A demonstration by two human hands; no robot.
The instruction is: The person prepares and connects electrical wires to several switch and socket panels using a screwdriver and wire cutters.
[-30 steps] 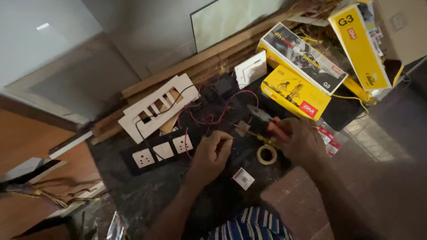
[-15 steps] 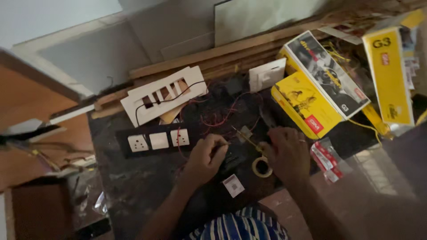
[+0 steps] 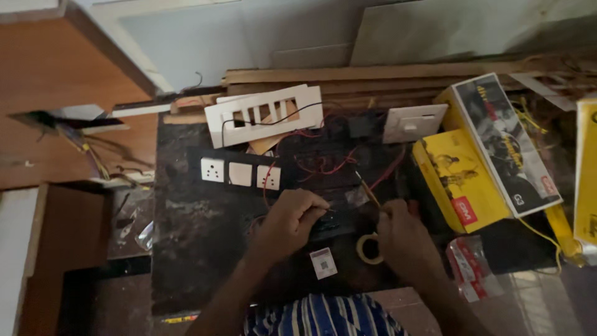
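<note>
While my left hand [image 3: 289, 221] pinches the thin, limp red wire [image 3: 323, 167] on the dark surface [image 3: 186, 249], my right hand [image 3: 404, 239] grips a stiff screwdriver [image 3: 368, 190] by its handle.

You've got two hands [image 3: 289, 221], one tape roll [image 3: 370, 249], two yellow boxes [image 3: 461, 186], three white switch modules [image 3: 240, 173], one slotted cover plate [image 3: 264, 115].

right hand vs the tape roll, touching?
Cannot tell. In the head view the right hand overlaps the right edge of the tape roll, but the dim picture shows neither a clear contact nor a gap.
</note>
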